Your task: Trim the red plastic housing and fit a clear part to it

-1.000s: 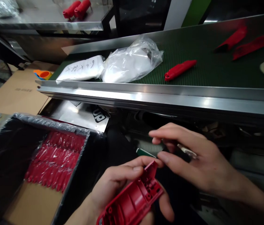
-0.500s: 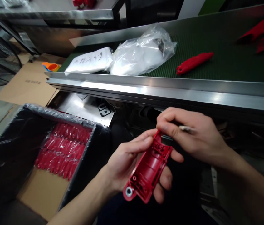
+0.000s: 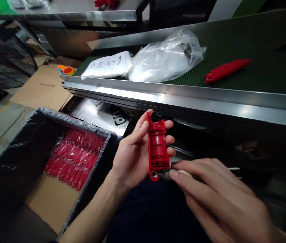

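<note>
While the left hand (image 3: 130,158) is gripping the stiff, light-looking red shell (image 3: 157,148) by its long edges, the right hand (image 3: 209,189) fingers are pinching a small blade (image 3: 169,173) against its lower end.

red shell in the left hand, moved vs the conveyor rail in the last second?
Yes. The red shell rose toward the conveyor rail and now stands nearly upright in the left hand, its top just below the rail.

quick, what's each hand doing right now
Left hand: closed on the red plastic shell.
Right hand: fingers pinched on a thin tool at the shell's lower end.
</note>
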